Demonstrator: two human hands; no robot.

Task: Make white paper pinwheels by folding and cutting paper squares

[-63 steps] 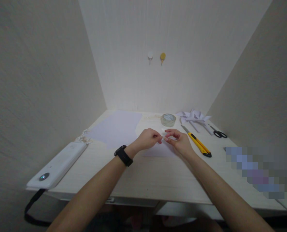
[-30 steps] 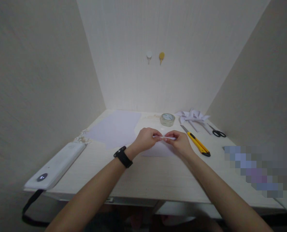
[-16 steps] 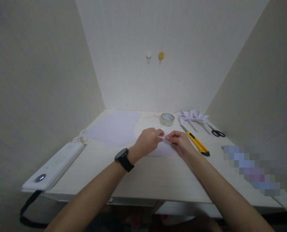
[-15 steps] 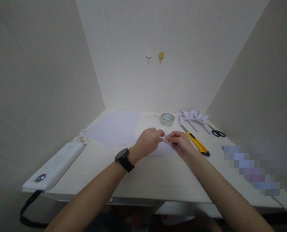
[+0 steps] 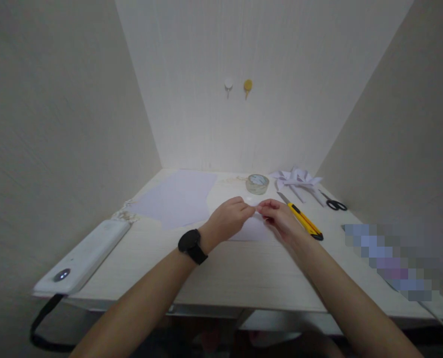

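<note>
My left hand (image 5: 231,217), with a black watch (image 5: 190,242) on the wrist, is closed in a pinch. My right hand (image 5: 279,216) meets it fingertip to fingertip, its thumb and forefinger pressed together. Between them the fingers grip a thin bit of white paper, mostly hidden by the hands. Beneath the hands a white paper sheet (image 5: 252,231) lies on the table. A roll of clear tape (image 5: 258,184) stands just beyond the fingers. A yellow utility knife (image 5: 302,219) lies right of my right hand, blade out.
White paper sheets (image 5: 184,199) lie at the back left. At the back right are paper pinwheels (image 5: 296,178) and black-handled scissors (image 5: 336,205). A white device (image 5: 83,256) with a black strap sits at the left edge; a blurred-out object (image 5: 386,261) is at right.
My left fingers have turned over and closed in toward the right fingertips, covering the white strip that showed between them. The things on the table have stayed put.
</note>
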